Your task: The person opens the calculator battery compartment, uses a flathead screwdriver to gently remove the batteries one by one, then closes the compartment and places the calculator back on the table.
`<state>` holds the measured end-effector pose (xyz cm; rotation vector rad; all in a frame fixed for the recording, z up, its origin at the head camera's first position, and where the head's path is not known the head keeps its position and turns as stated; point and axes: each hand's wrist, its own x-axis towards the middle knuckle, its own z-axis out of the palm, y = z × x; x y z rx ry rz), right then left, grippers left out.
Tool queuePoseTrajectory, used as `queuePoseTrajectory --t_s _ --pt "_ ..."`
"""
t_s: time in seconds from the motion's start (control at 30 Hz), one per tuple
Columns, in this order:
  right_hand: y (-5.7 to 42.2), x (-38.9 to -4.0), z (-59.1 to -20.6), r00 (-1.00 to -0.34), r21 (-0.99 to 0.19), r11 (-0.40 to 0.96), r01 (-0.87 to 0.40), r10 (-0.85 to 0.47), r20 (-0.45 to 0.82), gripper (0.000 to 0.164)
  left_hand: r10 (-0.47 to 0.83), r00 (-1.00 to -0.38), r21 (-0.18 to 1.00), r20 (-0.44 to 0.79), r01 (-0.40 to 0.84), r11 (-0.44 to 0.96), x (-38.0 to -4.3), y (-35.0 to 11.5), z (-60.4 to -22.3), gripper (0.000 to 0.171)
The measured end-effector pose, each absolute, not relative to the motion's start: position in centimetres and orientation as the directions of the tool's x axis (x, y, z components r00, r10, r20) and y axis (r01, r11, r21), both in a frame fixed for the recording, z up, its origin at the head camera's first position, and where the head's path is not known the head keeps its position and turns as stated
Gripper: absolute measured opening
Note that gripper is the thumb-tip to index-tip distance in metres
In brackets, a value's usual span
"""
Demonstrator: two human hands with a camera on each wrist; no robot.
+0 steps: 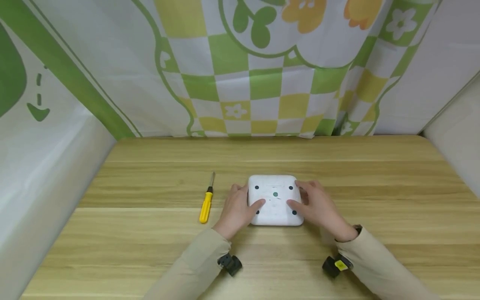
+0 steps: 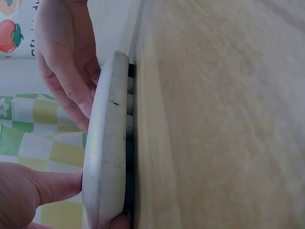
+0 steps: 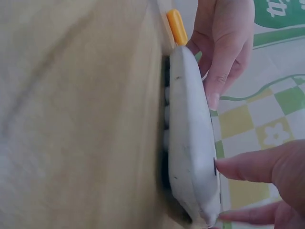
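A white, rounded-square plastic device lies with its footed side up, showing several dark round feet and a green dot. Whitish bumps and a dark strip show on its underside, facing the table. My left hand grips its left side, thumb on top; one fingertip shows under the edge. On the right side, my right hand holds the device, thumb on the upper face and fingers at the far right corner. Some fingers of both hands are hidden behind it.
A screwdriver with a yellow handle lies left of the left hand, tip pointing away. The wooden table ends at a green, yellow and white patterned curtain. Both wrists carry small black cameras.
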<state>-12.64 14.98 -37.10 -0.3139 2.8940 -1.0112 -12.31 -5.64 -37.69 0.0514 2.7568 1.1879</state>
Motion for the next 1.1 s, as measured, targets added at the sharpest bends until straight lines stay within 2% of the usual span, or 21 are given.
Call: queuePoseTrajectory --t_s 0.07,0.33,0.63,0.9,1.1 --pt "14.9 -12.8 -37.0 -0.968 -0.595 0.771 -0.228 -0.247 0.052 0.047 0.088 -0.989 0.727 -0.119 -0.026 0.686 -12.3 -5.7 -37.7 0.060" --pt "14.6 -14.4 -36.8 -0.900 -0.492 0.756 -0.432 -0.395 0.183 0.029 0.092 -0.987 0.730 -0.130 -0.033 0.683 -12.3 -5.7 -37.6 0.060" --pt "13.3 -15.9 -36.4 -0.853 -0.447 0.740 -0.503 -0.508 0.118 0.026 0.093 -0.988 0.728 -0.125 -0.027 0.685 -12.2 -5.9 -37.6 0.059" --pt "13.0 -16.8 -36.1 -0.840 -0.446 0.736 -0.509 -0.538 0.070 0.024 0.085 -0.987 0.724 -0.137 -0.041 0.688 -12.1 -5.6 -37.6 0.062" --pt "12.8 -17.5 -36.0 -0.803 -0.395 0.716 -0.576 -0.587 0.107 0.020 0.078 -0.988 0.738 -0.135 -0.048 0.674 -12.2 -5.7 -37.6 0.060"
